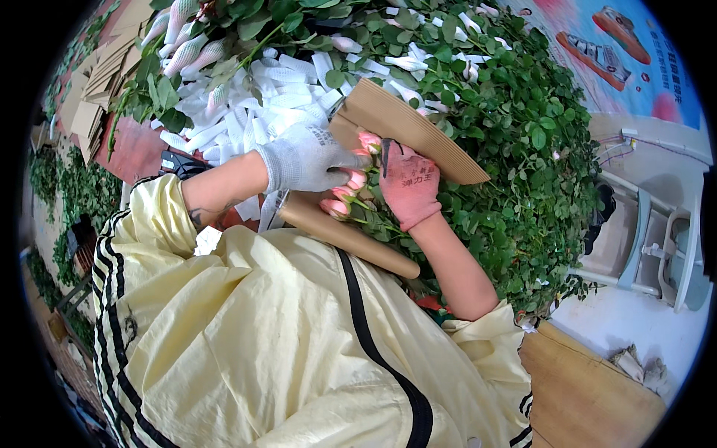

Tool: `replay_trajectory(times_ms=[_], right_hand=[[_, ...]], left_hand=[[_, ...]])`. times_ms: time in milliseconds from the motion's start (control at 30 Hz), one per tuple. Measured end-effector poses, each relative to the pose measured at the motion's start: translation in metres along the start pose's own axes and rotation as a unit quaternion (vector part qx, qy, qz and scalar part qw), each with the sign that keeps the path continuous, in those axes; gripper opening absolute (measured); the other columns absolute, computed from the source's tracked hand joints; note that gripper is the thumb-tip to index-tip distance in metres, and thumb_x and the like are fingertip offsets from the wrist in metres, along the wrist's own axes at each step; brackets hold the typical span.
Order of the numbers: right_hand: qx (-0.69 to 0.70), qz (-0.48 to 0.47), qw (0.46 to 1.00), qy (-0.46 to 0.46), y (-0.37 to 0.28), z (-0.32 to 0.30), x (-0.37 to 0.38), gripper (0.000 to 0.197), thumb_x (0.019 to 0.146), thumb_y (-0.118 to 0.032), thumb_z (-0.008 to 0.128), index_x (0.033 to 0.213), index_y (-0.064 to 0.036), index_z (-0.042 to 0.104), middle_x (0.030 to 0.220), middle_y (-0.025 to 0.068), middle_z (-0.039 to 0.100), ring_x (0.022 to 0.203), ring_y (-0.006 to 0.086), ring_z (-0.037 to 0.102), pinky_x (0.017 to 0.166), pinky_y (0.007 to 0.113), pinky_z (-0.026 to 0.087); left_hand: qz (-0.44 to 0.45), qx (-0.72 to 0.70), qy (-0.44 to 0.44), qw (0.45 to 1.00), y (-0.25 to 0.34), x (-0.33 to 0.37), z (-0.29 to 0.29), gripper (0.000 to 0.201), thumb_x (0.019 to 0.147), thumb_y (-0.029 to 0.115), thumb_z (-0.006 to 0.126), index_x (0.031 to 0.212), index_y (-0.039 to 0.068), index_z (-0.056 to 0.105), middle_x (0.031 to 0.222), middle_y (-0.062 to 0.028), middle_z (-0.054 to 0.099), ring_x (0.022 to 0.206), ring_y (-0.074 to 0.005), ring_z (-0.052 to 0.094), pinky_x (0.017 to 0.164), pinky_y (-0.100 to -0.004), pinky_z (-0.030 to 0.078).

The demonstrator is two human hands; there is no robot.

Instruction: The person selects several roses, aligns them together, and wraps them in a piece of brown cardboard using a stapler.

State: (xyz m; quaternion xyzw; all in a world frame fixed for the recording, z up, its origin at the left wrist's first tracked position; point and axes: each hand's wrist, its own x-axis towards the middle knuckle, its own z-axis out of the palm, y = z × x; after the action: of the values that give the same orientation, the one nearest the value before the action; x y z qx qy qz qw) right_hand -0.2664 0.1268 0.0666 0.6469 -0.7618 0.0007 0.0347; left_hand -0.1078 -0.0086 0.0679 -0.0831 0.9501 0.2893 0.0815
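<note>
Several pink roses (335, 209) lie with their heads to the left and their stems to the right, on a sheet of brown corrugated cardboard. One edge of the cardboard stands up as a raised flap (411, 134) beyond the roses; the near edge (347, 235) curves up against my body. My left hand (308, 160), in a grey-white knit glove, has its forefinger and thumb around a rose head. In a red-pink glove with dark fingertips, my right hand (408, 183) curls around rose stems just below the heads. Its fingertips are partly hidden.
White foam net sleeves (284, 86) are heaped beyond my left hand. Netted rose heads (190, 56) lie at the far left. A thick pile of leafy stems (508, 149) covers the right side. Cardboard sheets (89, 112) are stacked left; a pale chair (650, 231) stands right.
</note>
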Motion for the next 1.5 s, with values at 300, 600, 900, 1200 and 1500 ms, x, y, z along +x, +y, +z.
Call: replay_trajectory(times_ms=[300,600,900,1200,1500], right_hand=[[0.08,-0.014,0.996,0.037,0.005,0.02,-0.001,0.026,0.071,-0.015,0.059,0.095,-0.0063,0.058,0.094,0.0103,0.061,0.086,0.0276,0.06,0.074,0.042,0.047],[0.027,-0.008,0.997,0.069,0.006,0.003,-0.002,0.017,0.073,-0.014,0.054,0.089,-0.0081,0.057,0.088,0.0084,0.061,0.087,0.0258,0.06,0.07,0.04,0.047],[0.168,0.046,0.978,0.111,0.01,-0.055,-0.03,0.037,0.073,-0.018,0.066,0.109,-0.0102,0.057,0.091,0.0071,0.062,0.086,0.0271,0.06,0.073,0.038,0.048],[0.257,0.147,0.948,0.116,0.028,-0.096,-0.123,0.029,0.071,-0.012,0.068,0.1,-0.0123,0.065,0.096,0.0043,0.064,0.091,0.0229,0.059,0.078,0.035,0.044],[0.47,0.123,0.868,0.104,-0.004,-0.066,-0.146,0.04,0.06,-0.005,0.066,0.1,-0.0044,0.061,0.1,0.0124,0.064,0.089,0.0298,0.06,0.081,0.037,0.048]], left_hand=[[0.008,0.007,0.028,1.0,-0.002,-0.005,0.005,0.041,0.081,0.033,0.056,0.121,0.029,0.056,0.083,-0.0138,0.063,0.07,-0.0323,0.061,0.068,-0.0405,0.049],[0.05,-0.039,0.106,0.992,-0.009,0.016,0.001,0.035,0.083,0.03,0.055,0.116,0.019,0.06,0.075,-0.012,0.064,0.067,-0.0289,0.062,0.061,-0.0383,0.049],[0.006,-0.055,0.137,0.989,-0.011,0.02,-0.004,0.032,0.085,0.029,0.058,0.111,0.012,0.062,0.084,-0.0139,0.065,0.073,-0.0305,0.063,0.066,-0.0373,0.05],[-0.181,-0.341,-0.009,0.922,-0.027,-0.106,-0.014,0.051,0.083,0.034,0.062,0.117,-0.004,0.055,0.105,-0.0163,0.063,0.097,-0.0174,0.059,0.082,-0.0311,0.046],[-0.241,-0.553,-0.044,0.796,0.013,-0.142,0.078,0.036,0.089,0.028,0.059,0.108,-0.003,0.06,0.095,-0.0034,0.063,0.086,-0.006,0.053,0.077,-0.023,0.044]])
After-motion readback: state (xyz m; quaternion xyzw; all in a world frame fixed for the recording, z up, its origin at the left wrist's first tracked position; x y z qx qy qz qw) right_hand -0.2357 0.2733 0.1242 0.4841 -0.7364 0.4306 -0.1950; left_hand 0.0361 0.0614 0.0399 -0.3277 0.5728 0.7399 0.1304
